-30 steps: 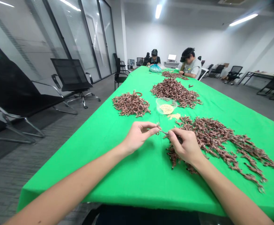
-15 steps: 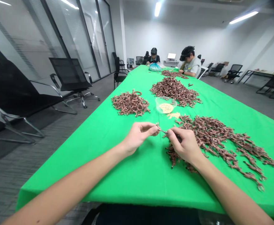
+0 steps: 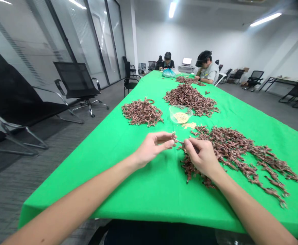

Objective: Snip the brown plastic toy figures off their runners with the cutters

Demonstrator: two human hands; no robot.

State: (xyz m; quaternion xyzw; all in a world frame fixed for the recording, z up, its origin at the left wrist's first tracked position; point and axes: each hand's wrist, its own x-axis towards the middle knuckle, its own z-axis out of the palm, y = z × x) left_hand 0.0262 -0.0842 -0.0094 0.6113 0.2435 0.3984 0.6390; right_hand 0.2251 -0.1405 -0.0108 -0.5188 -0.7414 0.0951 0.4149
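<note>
My left hand (image 3: 156, 146) pinches a small brown figurine (image 3: 174, 135) between thumb and fingertips, above the green cloth. In my right hand (image 3: 201, 154) is a thin metal tool (image 3: 180, 141), maybe tweezers, its tip at the figurine. How the tip meets it is too small to tell. Beneath and beyond my right hand spreads a pile of brown figurines (image 3: 230, 143), apparently small animals with thin legs. A clear plastic bowl (image 3: 173, 115) with pale bits in it stands just beyond my hands. More pale bits (image 3: 189, 125) lie on the cloth beside it.
A smaller figurine pile (image 3: 142, 113) lies at the left, with a brown ring (image 3: 151, 101) behind it. Farther back are a larger pile (image 3: 189, 98) and a blue bag (image 3: 168, 72). Two people sit at the far end. Office chairs (image 3: 75, 80) stand left of the table.
My left fingers have loosened a little and moved slightly right, and the figurine's upper end now shows more. My right hand has shifted slightly right, with the tool still at the figurine.
</note>
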